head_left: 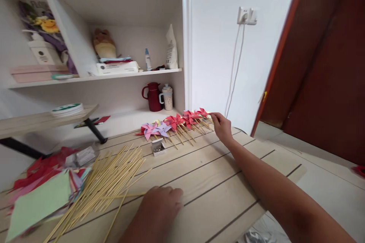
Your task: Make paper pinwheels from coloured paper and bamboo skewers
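Observation:
My right hand (222,126) reaches to the far edge of the table, its fingers pinched at the rightmost red paper pinwheel (202,112). That pinwheel ends a row of finished ones on wooden sticks, among them red pinwheels (174,121), a pink pinwheel (149,130) and a lavender pinwheel (163,129). Nearer to me, my left hand (161,205) rests on the tabletop with curled fingers, the undersides hidden. One wooden stick (125,196) runs up to it; whether the hand grips it I cannot make out. A small open box of metal pins (158,147) stands before the pinwheels.
Loose wooden sticks (114,178) lie heaped at left, beside green paper sheets (42,197) and red paper pieces (42,169). A small raised shelf (34,121) stands behind them. At the back are a dark red jug (154,97) and a patterned cup (167,98).

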Tool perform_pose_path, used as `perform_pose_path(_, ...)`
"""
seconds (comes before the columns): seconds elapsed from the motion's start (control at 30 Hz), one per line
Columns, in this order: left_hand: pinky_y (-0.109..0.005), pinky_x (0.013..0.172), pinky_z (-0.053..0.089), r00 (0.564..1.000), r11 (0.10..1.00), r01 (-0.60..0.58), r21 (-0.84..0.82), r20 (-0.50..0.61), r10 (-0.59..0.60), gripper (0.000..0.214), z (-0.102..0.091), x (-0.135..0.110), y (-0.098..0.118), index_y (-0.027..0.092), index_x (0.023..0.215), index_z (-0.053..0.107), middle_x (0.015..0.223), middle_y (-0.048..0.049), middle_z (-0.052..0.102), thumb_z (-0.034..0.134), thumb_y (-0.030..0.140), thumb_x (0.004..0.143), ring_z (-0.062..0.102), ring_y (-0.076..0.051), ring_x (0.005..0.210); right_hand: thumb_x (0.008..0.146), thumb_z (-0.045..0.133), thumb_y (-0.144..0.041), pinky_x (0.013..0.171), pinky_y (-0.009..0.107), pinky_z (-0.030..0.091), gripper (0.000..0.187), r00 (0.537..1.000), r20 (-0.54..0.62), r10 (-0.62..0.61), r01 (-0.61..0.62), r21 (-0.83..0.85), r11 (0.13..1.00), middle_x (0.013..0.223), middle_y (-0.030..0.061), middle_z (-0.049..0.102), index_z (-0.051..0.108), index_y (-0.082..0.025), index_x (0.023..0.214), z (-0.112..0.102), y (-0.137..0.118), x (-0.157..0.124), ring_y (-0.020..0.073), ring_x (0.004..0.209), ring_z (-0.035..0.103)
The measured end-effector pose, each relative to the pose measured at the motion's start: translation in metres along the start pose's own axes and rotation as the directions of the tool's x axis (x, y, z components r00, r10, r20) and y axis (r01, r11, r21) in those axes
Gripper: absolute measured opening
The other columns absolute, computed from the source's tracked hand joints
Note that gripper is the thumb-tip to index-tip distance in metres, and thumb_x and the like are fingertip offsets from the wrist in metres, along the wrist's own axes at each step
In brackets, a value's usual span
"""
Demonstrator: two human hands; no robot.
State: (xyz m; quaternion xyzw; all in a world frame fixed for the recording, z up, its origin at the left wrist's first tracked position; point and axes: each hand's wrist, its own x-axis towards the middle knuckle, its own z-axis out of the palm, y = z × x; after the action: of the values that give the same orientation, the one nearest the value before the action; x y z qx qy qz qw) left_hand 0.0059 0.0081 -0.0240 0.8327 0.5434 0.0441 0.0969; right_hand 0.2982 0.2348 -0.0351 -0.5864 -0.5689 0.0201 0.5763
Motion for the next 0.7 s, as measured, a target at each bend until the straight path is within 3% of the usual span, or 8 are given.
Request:
perform_pose_path(0.07,-0.038,0.083,0.048,0.999,0.999,-0.036,0.033,0.038,0.035,0.017,-0.002,-0.001,-0.002,0.023,0.098,0.072,0.1,-0.0043,0.077,0.055,0.024,0.095,0.07,-0.027,0.095,0.097,0.049,-0.05,0.074,0.032,0.051,0.041,0.97,0.065,-0.235,0.222,0.167,0.961,0.092,0.0075,0.078,0.075,-0.02,0.102,0.011,-0.024,-0.022,0.0219,0.081,0.069)
perform_pose_path(0.13,-0.037,0.082,0.048,0.997,0.996,-0.081,0.045,0.013,0.081,0.02,-0.003,-0.001,-0.005,0.022,0.093,0.071,0.098,-0.005,0.077,0.052,0.028,0.098,0.07,-0.026,0.091,0.099,0.05,-0.045,0.076,0.031,0.053,0.035,0.889,0.186,-0.419,0.367,0.26,0.893,0.097,0.0075,0.079,0.075,-0.022,0.1,0.021,-0.05,-0.051,0.0215,0.084,0.072)
perform_pose_path(0.27,-0.033,0.077,0.047,0.975,0.988,-0.15,0.045,-0.16,0.156,0.027,0.0,0.002,-0.011,0.021,0.09,0.073,0.09,-0.0051,0.077,0.049,0.03,0.101,0.07,-0.022,0.082,0.101,0.049,-0.036,0.072,0.027,0.054,0.029,0.59,0.424,-0.688,0.551,0.411,0.726,0.094,0.0062,0.08,0.074,-0.026,0.111,0.027,-0.099,-0.114,0.0176,0.08,0.073)
perform_pose_path(0.33,-0.031,0.073,0.047,0.943,0.98,-0.196,0.034,-0.266,0.198,0.027,0.003,0.002,-0.013,0.021,0.091,0.073,0.085,-0.0045,0.076,0.05,0.03,0.101,0.07,-0.02,0.077,0.102,0.049,-0.033,0.074,0.027,0.056,0.029,0.56,0.438,-0.703,0.532,0.46,0.711,0.098,0.0068,0.08,0.071,-0.028,0.119,0.026,-0.115,-0.137,0.0174,0.083,0.074)
perform_pose_path(0.4,-0.03,0.07,0.047,0.899,0.974,-0.224,0.02,-0.382,0.214,0.026,0.003,0.002,-0.015,0.02,0.092,0.073,0.084,-0.0049,0.077,0.051,0.031,0.101,0.07,-0.02,0.075,0.101,0.048,-0.031,0.076,0.028,0.057,0.029,0.602,0.435,-0.67,0.461,0.495,0.736,0.1,0.0067,0.079,0.07,-0.028,0.121,0.025,-0.122,-0.152,0.0176,0.083,0.074)
perform_pose_path(0.47,-0.03,0.07,0.047,0.85,0.972,-0.233,0.016,-0.483,0.212,0.028,0.002,0.0,-0.018,0.02,0.091,0.073,0.084,-0.0053,0.077,0.05,0.031,0.101,0.07,-0.019,0.075,0.099,0.05,-0.03,0.076,0.028,0.058,0.029,0.604,0.469,-0.645,0.408,0.513,0.755,0.099,0.0059,0.08,0.069,-0.027,0.121,0.027,-0.123,-0.161,0.018,0.082,0.074)
perform_pose_path(0.57,-0.028,0.071,0.048,0.771,0.977,-0.209,-0.04,-0.621,0.14,0.029,-0.002,-0.001,-0.026,0.021,0.095,0.075,0.085,-0.0052,0.078,0.048,0.028,0.101,0.07,-0.018,0.074,0.095,0.051,-0.027,0.077,0.03,0.057,0.026,0.513,0.519,-0.683,0.471,0.495,0.73,0.096,0.0068,0.079,0.071,-0.024,0.111,0.033,-0.118,-0.167,0.0198,0.084,0.074)
perform_pose_path(0.7,-0.027,0.068,0.049,0.664,0.972,-0.151,-0.178,-0.747,-0.034,0.03,-0.005,-0.002,-0.034,0.018,0.098,0.076,0.084,-0.0064,0.078,0.049,0.029,0.101,0.069,-0.016,0.069,0.098,0.045,-0.025,0.066,0.027,0.053,0.027,0.443,0.546,-0.71,0.597,0.411,0.689,0.083,0.0072,0.077,0.072,-0.022,0.095,0.035,-0.118,-0.17,0.0181,0.071,0.071)
